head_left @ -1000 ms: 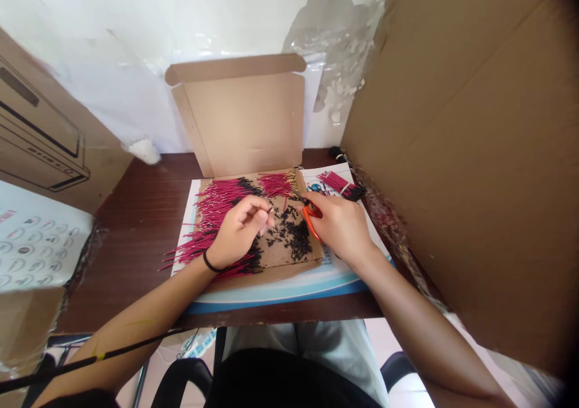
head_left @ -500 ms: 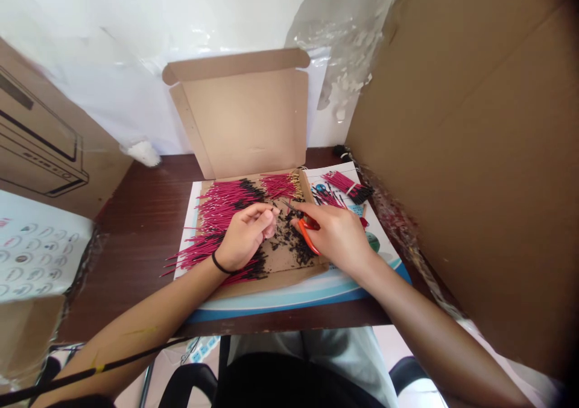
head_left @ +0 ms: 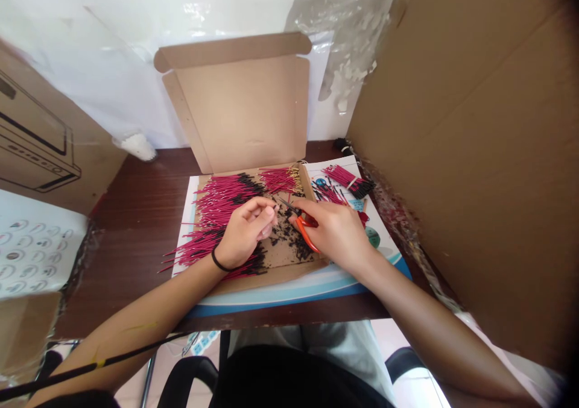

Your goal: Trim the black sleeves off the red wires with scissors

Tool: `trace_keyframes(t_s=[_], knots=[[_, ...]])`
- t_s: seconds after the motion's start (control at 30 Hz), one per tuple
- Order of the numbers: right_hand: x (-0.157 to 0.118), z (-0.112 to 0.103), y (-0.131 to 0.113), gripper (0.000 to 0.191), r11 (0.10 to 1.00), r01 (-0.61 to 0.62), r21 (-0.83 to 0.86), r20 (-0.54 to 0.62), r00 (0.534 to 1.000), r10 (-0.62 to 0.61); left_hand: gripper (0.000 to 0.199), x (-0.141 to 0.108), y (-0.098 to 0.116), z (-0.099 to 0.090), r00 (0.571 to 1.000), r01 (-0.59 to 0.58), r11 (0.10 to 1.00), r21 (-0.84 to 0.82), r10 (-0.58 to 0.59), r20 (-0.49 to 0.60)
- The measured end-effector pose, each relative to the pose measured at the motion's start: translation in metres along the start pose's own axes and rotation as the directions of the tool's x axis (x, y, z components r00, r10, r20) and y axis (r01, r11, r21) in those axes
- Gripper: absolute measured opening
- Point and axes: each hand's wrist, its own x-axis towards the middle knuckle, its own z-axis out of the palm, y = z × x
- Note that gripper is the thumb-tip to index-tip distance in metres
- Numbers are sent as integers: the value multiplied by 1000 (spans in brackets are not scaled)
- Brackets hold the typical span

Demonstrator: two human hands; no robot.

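Observation:
My left hand (head_left: 246,230) is closed, with thumb and forefinger pinched on what looks like a black-tipped wire; only a small dark end shows at the fingertips. My right hand (head_left: 337,233) is wrapped round orange-handled scissors (head_left: 306,234), whose thin metal blades point left, just short of the pinched end. Under the left hand lie many red wires with black ends (head_left: 212,206) on a flattened cardboard box (head_left: 289,263). Small black scraps (head_left: 303,248) are strewn below the scissors. A smaller pile of red wires with gold-coloured ends (head_left: 280,180) lies behind the hands.
The box's lid (head_left: 248,106) stands up at the back. A banded bundle of red wires (head_left: 344,179) and loose ones lie on a printed sheet (head_left: 266,299) at right. Large cardboard (head_left: 461,155) walls the right side; another printed carton (head_left: 40,137) stands left on the brown table (head_left: 126,227).
The view has shifted slightly, so the background sits a little higher. My hands keep almost the same pose, with the scissors still close to the left fingertips.

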Motion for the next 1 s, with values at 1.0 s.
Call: trace_keyframes(t_s=[1.0], knots=[[1,3,-2,27,990,70,126,5,997,-71,25,2,-12,-11,990,-131,968,215,140,-29]])
